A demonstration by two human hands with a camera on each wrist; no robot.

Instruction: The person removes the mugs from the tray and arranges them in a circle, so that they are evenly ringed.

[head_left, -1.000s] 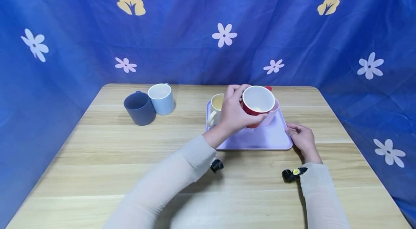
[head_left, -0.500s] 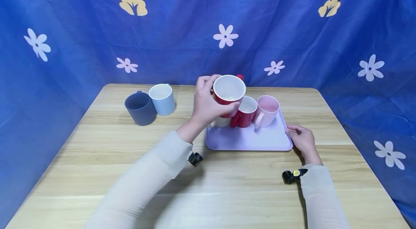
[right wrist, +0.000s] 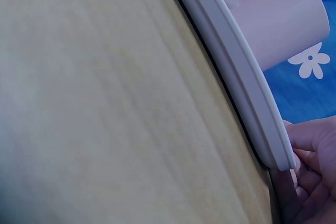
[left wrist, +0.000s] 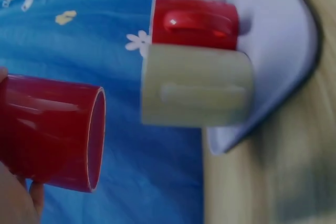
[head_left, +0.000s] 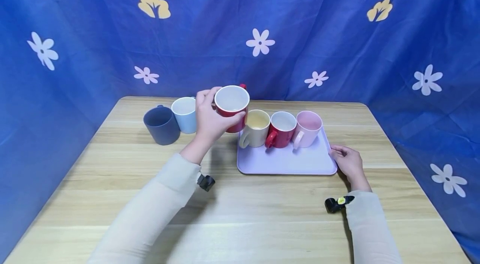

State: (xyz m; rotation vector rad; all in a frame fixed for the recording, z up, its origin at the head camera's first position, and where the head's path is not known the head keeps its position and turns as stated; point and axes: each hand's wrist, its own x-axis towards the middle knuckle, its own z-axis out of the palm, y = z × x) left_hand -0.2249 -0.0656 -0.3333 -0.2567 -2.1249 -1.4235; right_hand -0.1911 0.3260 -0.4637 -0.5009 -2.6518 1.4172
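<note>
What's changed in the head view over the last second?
Left hand carried the held red mug leftward, from over the tray to about its left end, uncovering the standing red mug. Nothing visibly grabbed or released. Unchanged: right hand at the tray's right edge; pink mug, cream mug, dark blue mug, light blue mug.

The pale wood-grained worktop (head_left: 270, 222) is enclosed at the back and sides by blue cloth (head_left: 206, 26), printed with white flowers (head_left: 268, 41) (two yellow tree shapes (head_left: 162, 8) are included).
</note>
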